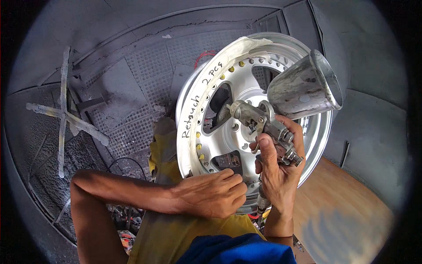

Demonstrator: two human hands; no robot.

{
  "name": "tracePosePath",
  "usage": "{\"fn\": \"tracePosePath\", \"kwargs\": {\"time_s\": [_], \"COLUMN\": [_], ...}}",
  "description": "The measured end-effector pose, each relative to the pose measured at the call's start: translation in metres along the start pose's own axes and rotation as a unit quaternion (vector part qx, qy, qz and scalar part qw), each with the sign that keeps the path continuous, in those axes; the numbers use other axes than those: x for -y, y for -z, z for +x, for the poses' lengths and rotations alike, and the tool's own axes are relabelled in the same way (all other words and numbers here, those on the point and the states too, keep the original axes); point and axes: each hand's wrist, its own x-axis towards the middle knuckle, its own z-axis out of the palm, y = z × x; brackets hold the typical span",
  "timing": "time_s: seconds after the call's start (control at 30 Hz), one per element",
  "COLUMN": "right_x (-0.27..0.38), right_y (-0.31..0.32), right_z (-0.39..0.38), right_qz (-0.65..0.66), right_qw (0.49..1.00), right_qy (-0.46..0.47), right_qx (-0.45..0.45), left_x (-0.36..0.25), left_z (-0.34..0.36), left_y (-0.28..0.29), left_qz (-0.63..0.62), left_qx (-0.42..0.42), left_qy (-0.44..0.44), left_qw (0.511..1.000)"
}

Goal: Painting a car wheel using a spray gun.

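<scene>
A silver car wheel (239, 94) leans tilted in front of me, its face toward me. Pale masking tape (192, 105) with black handwriting runs along its left lip, and some rim bolts look yellow. My right hand (281, 176) is closed around a worn metal spray gun (263, 119), its thumb near the trigger. The gun's grey paint cup (299, 86) tips to the right, its open mouth facing that way. My left hand (215, 193) is closed at the wheel's near edge and seems to grip the rim; its fingertips are hidden.
A paint-crusted metal cross stand (63, 115) stands at the left. Studded grey floor plates (149, 75) lie behind the wheel, with grey booth walls (373, 66) around. A wood-toned board (343, 193) is at the right. Yellow cloth (176, 233) covers my lap; clutter (127, 220) lies below my left arm.
</scene>
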Motion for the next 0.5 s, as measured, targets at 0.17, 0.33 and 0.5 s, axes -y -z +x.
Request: {"fn": "tracePosePath", "kwargs": {"time_s": [0.17, 0.33, 0.5], "right_x": [0.008, 0.011, 0.013], "right_y": [0.000, -0.001, -0.001], "right_z": [0.001, 0.000, -0.004], "right_qz": [-0.008, -0.012, 0.014], "right_qw": [1.000, 1.000, 0.998], "right_qy": [-0.009, -0.017, -0.044], "right_qx": [0.005, 0.015, 0.041], "left_x": [0.001, 0.001, 0.001], "left_z": [-0.001, 0.000, -0.001], "left_y": [-0.003, 0.000, -0.003], "left_qz": [-0.009, -0.007, 0.000], "left_qx": [-0.002, 0.014, 0.004], "left_qy": [0.001, -0.001, -0.001], "left_qw": [1.000, 1.000, 1.000]}}
